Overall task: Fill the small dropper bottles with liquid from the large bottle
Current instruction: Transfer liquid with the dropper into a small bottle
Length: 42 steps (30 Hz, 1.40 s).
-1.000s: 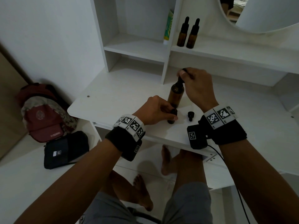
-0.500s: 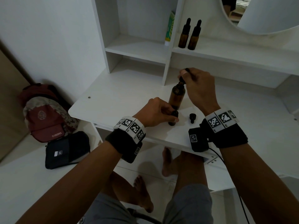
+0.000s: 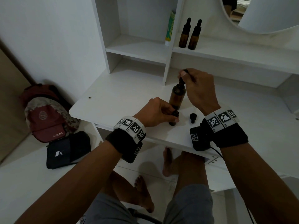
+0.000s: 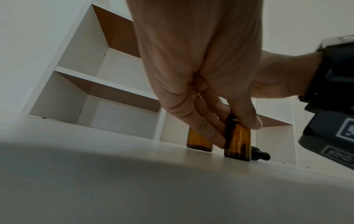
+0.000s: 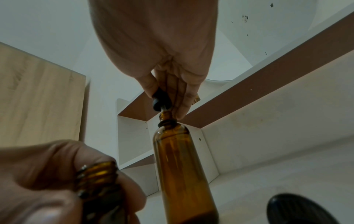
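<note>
A large amber bottle (image 3: 177, 97) (image 5: 182, 169) (image 4: 199, 141) stands open on the white desk (image 3: 123, 97). My right hand (image 3: 196, 88) pinches a black dropper (image 5: 160, 98) by its bulb, its glass tube down in the large bottle's neck. In front of it a small amber dropper bottle (image 3: 173, 119) (image 4: 238, 144) (image 5: 95, 175) stands uncapped, and my left hand (image 3: 157, 112) grips it between thumb and fingers. A black cap (image 3: 193, 117) (image 5: 298, 210) lies on the desk to the right of the small bottle.
Two capped dropper bottles (image 3: 190, 35) stand on the upper shelf next to a green-and-white tube (image 3: 169, 28). A round mirror (image 3: 265, 13) hangs at the top right. A red backpack (image 3: 43, 113) and a dark pouch (image 3: 68, 150) lie on the floor at left.
Both hands stay in the same grips; the right hand with the dropper has barely shifted over the large bottle's neck.
</note>
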### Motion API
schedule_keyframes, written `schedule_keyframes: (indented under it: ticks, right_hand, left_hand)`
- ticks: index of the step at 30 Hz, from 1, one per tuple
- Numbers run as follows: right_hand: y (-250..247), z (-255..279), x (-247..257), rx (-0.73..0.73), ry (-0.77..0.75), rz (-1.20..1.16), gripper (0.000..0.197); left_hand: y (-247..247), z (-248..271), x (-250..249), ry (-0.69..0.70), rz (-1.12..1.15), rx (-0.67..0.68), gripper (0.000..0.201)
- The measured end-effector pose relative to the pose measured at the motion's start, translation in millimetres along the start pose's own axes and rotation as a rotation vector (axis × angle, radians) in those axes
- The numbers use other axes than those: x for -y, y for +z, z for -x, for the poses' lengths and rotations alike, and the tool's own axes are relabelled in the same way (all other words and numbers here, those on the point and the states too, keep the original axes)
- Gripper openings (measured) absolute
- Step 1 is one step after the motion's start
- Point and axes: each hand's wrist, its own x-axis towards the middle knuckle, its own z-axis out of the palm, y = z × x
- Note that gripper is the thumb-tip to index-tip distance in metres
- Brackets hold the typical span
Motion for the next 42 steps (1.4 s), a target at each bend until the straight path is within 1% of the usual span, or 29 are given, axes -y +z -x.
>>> schedule_keyframes:
  ticks: [2, 7, 16, 24, 30, 33, 42]
  right_hand:
    - [0.0, 0.6, 0.7, -0.009, -0.012, -0.002, 0.029]
    - [0.3, 0.7, -1.5, 0.033, -0.02, 0.02, 0.031]
    - [0.1, 0.4, 0.4, 0.014, -0.02, 0.022, 0.03]
    - [-1.0, -2.0, -0.6, 0.028, 0.012, 0.036, 0.031]
    - [-2.5, -3.2, -0.1, 0.075, 0.036, 0.053, 0.032]
    - [-1.9, -4.6, 1.0, 0.075, 0.067, 0.048, 0.033]
    - [-0.7, -7.3, 0.2, 0.058, 0.067, 0.048, 0.033]
  left_hand:
    - [0.5, -0.2, 0.3, 0.0, -0.003, 0.002, 0.031]
    - [0.5, 0.2, -1.1, 0.002, 0.01, 0.002, 0.029]
    - [-0.5, -0.7, -0.3, -0.001, 0.015, 0.01, 0.03]
    - [-0.1, -0.6, -0.4, 0.005, 0.009, 0.012, 0.029]
    - [0.3, -1.0, -0.2, 0.003, -0.001, 0.008, 0.03]
    - [-0.2, -1.0, -0.3, 0.004, -0.006, 0.001, 0.029]
    - [0.3, -0.5, -0.5, 0.002, 0.011, -0.003, 0.029]
